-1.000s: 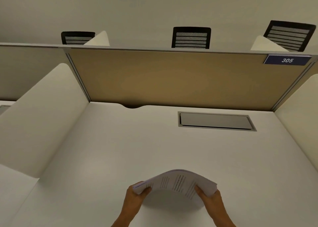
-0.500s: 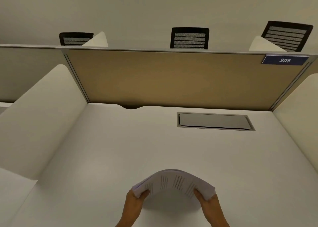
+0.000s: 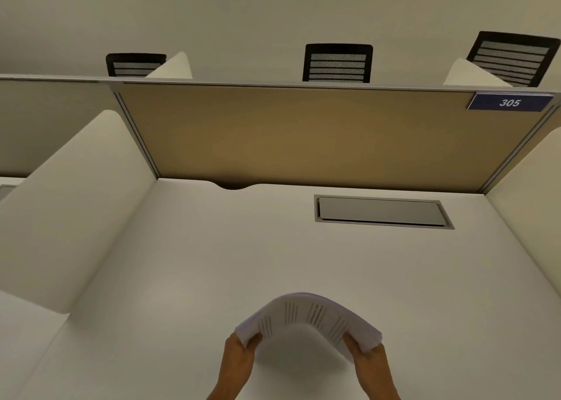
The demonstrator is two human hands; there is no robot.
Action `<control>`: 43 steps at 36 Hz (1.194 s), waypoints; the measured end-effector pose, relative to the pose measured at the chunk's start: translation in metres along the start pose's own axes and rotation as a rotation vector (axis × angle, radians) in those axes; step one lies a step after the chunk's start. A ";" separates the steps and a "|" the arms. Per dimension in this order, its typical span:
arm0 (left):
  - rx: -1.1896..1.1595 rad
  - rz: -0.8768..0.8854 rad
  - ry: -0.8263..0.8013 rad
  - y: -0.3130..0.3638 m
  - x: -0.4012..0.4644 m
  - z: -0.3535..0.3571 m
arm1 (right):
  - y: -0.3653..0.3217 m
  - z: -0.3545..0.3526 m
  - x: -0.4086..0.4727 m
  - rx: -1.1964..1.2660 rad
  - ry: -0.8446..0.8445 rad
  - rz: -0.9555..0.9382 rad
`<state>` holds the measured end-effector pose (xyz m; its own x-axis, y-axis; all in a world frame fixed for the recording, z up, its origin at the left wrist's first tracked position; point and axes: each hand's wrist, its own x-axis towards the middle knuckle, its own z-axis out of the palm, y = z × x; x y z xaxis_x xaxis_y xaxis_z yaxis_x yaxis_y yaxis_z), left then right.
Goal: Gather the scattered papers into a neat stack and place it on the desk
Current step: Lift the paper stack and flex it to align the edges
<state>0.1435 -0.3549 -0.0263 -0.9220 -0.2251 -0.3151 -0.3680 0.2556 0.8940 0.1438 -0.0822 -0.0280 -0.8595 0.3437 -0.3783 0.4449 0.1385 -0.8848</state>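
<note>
Since a second earlier the stack of papers (image 3: 306, 317) had arched higher between the two hands, its middle bowed up and its ends pushed closer together. The left hand (image 3: 238, 358) pinched the left end of the stack, thumb on the near face, and the right hand (image 3: 368, 358) pinched the right end the same way, fingers curled round the edge. The stack was held just above the desk (image 3: 188, 263), near its front edge, throwing a soft shadow on the top beneath it. Farther back on the desk, to the right of the stack, sat a grey cable hatch (image 3: 382, 211). Behind that stood the tan partition (image 3: 288, 135) with a blue sign (image 3: 510, 102) reading 305 at its right end, and three black chair backs (image 3: 337, 63) showed over the top.
</note>
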 end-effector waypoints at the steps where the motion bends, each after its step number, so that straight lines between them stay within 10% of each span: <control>1: -0.004 0.014 0.001 0.001 -0.001 0.000 | 0.001 0.000 0.001 -0.008 0.001 -0.007; 9: 0.183 -0.238 -0.036 -0.019 0.001 -0.002 | 0.027 0.003 0.011 -0.228 -0.107 0.035; 21: 0.371 -0.157 0.001 -0.015 0.007 -0.009 | 0.024 -0.001 0.017 -0.388 -0.110 0.120; 33: 0.122 -0.128 -0.207 0.007 0.020 -0.028 | -0.055 -0.043 0.030 -0.705 -0.335 -0.178; 43: -0.133 -0.050 -0.065 0.060 0.043 -0.038 | -0.184 -0.069 0.035 -0.940 -0.551 -0.321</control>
<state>0.0864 -0.3850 0.0256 -0.9105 -0.1718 -0.3761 -0.3980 0.1178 0.9098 0.0498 -0.0319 0.1401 -0.8584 -0.2564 -0.4442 -0.0029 0.8685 -0.4956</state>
